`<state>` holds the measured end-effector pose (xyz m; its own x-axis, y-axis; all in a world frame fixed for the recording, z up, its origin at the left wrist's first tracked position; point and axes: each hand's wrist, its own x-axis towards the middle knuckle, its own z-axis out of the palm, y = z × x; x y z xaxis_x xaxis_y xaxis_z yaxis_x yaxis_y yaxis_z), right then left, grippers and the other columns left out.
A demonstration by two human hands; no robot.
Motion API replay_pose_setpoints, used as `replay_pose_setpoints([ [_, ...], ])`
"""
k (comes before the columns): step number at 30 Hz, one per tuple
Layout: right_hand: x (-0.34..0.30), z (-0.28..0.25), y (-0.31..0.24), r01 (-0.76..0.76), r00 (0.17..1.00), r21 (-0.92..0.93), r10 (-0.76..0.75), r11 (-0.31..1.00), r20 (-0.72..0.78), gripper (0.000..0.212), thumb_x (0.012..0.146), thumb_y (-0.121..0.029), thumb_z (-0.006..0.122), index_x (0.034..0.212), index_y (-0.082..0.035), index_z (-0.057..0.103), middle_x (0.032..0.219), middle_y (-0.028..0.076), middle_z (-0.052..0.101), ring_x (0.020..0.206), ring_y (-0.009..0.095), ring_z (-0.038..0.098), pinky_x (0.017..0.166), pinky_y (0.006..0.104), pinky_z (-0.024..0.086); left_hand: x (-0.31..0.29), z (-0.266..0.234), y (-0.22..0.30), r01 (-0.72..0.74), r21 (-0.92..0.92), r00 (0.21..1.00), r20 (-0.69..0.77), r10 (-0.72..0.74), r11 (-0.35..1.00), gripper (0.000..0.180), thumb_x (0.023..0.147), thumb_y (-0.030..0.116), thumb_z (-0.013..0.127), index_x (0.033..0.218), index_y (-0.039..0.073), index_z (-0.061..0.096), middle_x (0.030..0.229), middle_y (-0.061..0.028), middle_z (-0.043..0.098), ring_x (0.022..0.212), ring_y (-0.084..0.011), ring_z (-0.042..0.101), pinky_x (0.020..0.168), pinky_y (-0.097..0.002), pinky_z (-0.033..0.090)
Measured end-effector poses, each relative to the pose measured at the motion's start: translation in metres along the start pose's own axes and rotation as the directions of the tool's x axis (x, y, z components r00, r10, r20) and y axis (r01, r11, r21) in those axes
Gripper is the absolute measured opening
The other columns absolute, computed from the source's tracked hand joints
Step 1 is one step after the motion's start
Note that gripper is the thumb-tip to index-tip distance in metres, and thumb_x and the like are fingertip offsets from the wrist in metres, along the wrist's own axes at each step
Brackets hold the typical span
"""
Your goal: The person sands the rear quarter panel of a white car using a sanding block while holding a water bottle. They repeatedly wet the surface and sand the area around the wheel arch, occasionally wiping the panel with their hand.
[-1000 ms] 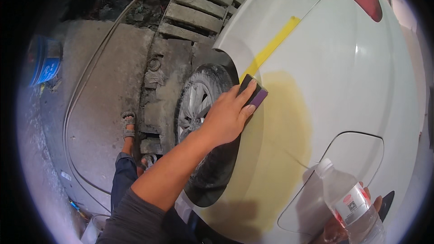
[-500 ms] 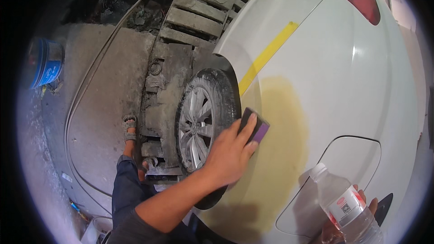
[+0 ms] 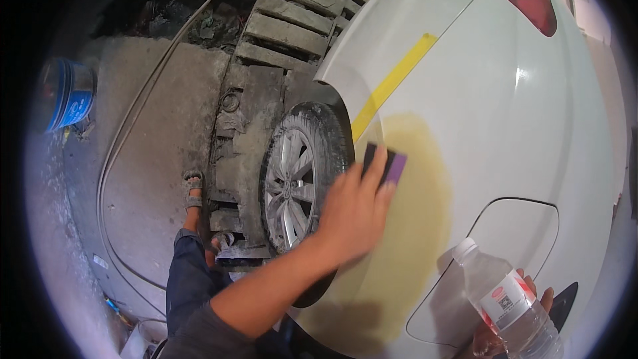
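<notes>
My left hand grips a black and purple sanding block and presses it to the car's white rear side panel. Under and around the block spreads a dull yellow filler-like patch, beside the wheel arch. A strip of yellow tape runs along the panel seam above the wheel. At the lower right, my right hand holds a clear plastic bottle with a white cap and a red and white label. The bottle hides most of that hand; several fingertips show past its edge.
The car's wheel stands left of the panel, near my sandalled feet. A hose loops over the concrete floor. A blue-labelled bucket sits at far left. Slatted grating lies beyond the wheel.
My left hand has slid the sanding block a little up and to the right over the panel. The bottle in my right hand has hardly moved.
</notes>
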<state>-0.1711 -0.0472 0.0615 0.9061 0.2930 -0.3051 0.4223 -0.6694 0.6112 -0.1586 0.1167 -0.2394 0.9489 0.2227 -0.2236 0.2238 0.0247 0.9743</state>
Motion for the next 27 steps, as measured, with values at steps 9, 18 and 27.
replay_pose_setpoints([
  [9,0.011,0.002,-0.017,0.022,0.982,0.094,-0.004,0.995,-0.189,0.082,0.097,-0.070,0.023,0.119,-0.001,0.059,0.112,0.014,0.068,0.103,0.025,0.068,0.119,0.0487,0.026,-0.010,0.006,0.004,-0.011,0.088,0.999,-0.043,0.015,0.996,0.058,0.099,0.028,0.049,0.148,-0.002,0.038,0.116,-0.0291,0.058,0.106,-0.0464,0.056,0.093,-0.0505,0.045],
  [18,0.011,0.011,-0.016,0.000,0.967,0.016,0.004,1.000,-0.256,0.076,0.098,-0.068,0.028,0.118,-0.003,0.060,0.112,0.014,0.068,0.097,0.024,0.069,0.117,0.0493,0.028,0.026,-0.004,0.011,0.081,0.068,0.995,0.045,-0.084,0.994,0.058,0.100,0.030,0.047,0.148,-0.002,0.037,0.117,-0.0291,0.059,0.106,-0.0456,0.057,0.092,-0.0510,0.045],
  [27,0.009,0.005,-0.014,0.064,0.968,0.181,-0.017,0.981,-0.249,0.069,0.098,-0.065,0.034,0.121,-0.003,0.055,0.117,0.015,0.067,0.103,0.023,0.068,0.115,0.0447,0.030,0.057,-0.011,0.008,0.165,0.029,0.985,0.042,-0.166,0.986,0.060,0.099,0.032,0.048,0.148,-0.001,0.037,0.117,-0.0300,0.058,0.106,-0.0465,0.056,0.094,-0.0515,0.045],
])
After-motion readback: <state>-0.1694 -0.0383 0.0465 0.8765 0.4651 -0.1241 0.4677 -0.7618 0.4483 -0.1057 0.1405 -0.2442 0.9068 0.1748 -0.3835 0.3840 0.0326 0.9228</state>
